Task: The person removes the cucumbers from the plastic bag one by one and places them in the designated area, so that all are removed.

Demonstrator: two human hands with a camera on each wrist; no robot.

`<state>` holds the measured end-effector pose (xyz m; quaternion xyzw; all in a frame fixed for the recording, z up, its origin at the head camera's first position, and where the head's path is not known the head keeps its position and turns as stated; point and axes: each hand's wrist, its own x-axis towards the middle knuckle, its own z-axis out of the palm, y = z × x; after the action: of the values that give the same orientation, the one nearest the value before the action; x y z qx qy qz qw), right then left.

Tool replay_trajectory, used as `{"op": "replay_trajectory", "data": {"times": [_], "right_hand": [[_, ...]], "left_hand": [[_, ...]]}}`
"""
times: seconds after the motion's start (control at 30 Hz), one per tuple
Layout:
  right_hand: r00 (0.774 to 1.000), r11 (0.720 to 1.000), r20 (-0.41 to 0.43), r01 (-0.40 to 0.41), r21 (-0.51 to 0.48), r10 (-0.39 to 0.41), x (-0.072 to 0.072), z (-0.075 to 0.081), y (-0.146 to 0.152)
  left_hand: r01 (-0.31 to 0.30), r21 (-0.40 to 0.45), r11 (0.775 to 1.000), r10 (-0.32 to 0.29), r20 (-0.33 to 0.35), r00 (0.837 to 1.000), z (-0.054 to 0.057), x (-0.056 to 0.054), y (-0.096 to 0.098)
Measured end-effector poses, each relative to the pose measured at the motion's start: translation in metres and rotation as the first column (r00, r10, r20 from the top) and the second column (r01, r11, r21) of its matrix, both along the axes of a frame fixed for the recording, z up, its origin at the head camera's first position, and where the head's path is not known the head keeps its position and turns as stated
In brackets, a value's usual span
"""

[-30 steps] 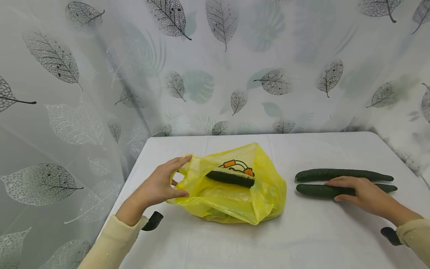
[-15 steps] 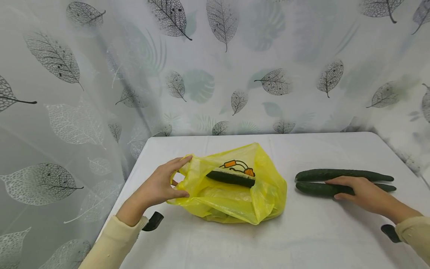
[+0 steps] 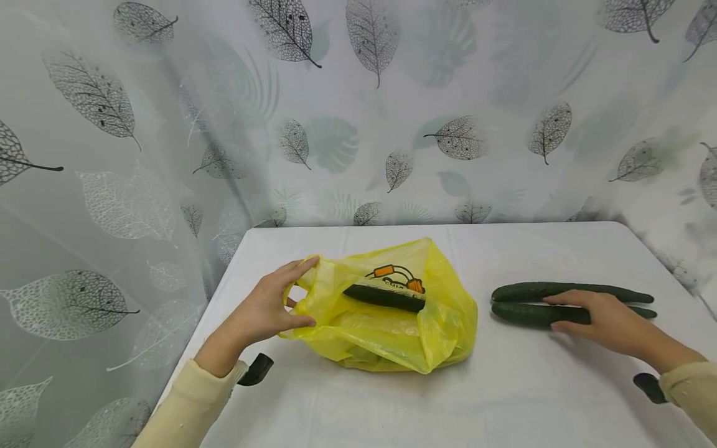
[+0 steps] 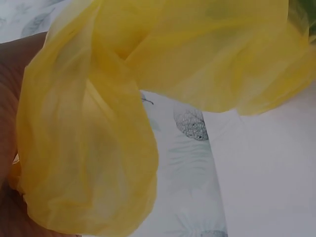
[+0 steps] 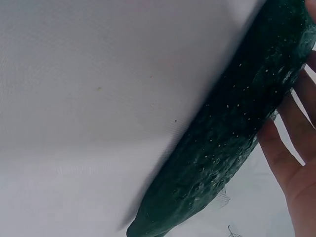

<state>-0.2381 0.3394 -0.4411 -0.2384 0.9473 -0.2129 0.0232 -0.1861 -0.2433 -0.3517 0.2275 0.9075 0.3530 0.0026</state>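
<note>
A yellow plastic bag (image 3: 448, 323) lies on its side in the middle of the white table, its mouth spread toward the left. Inside it a dark green cucumber (image 3: 386, 296) shows, partly covered by the film. My left hand (image 3: 269, 305) holds the bag's mouth at the left, thumb low and index finger high. In the left wrist view the film hangs beside the palm. To the right, my right hand (image 3: 610, 320) grips the nearer cucumber (image 3: 526, 314) from above, thumb on the near side and fingers on the far side. A farther cucumber (image 3: 571, 290) lies alongside it.
The white table (image 3: 403, 410) stands against a curtain (image 3: 426, 124) printed with leaves. An orange and black print (image 3: 386, 272) marks the bag. Black camera mounts (image 3: 256, 369) stick out at both wrists.
The right thumb has closed in on the nearer cucumber, which has shifted slightly left. My left hand and the bag have stayed in place.
</note>
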Motion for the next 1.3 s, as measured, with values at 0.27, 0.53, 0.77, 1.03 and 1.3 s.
{"op": "replay_trajectory", "data": {"times": [0.27, 0.53, 0.77, 1.03, 1.3], "right_hand": [[0.999, 0.995, -0.013, 0.045, -0.085, -0.046, 0.002, 0.016, -0.021], [0.984, 0.991, -0.177, -0.007, -0.135, -0.017, 0.007, 0.038, -0.072], [0.961, 0.980, -0.275, -0.079, -0.185, 0.026, 0.009, 0.060, -0.126], [0.926, 0.921, -0.371, -0.207, -0.332, 0.074, 0.007, 0.072, -0.187], [0.926, 0.850, -0.347, -0.298, -0.434, 0.147, 0.005, 0.080, -0.230]], "left_hand": [[-0.030, 0.041, 0.999, 0.031, -0.011, 0.999, -0.001, 0.002, 0.001], [-0.041, 0.040, 0.998, 0.040, 0.014, 0.999, -0.005, 0.003, 0.002], [-0.048, 0.033, 0.998, 0.047, 0.014, 0.999, -0.005, 0.002, 0.005], [-0.052, 0.033, 0.998, 0.051, 0.021, 0.998, -0.009, 0.001, 0.006], [-0.059, 0.027, 0.998, 0.058, 0.038, 0.998, -0.009, 0.001, 0.006]]}}
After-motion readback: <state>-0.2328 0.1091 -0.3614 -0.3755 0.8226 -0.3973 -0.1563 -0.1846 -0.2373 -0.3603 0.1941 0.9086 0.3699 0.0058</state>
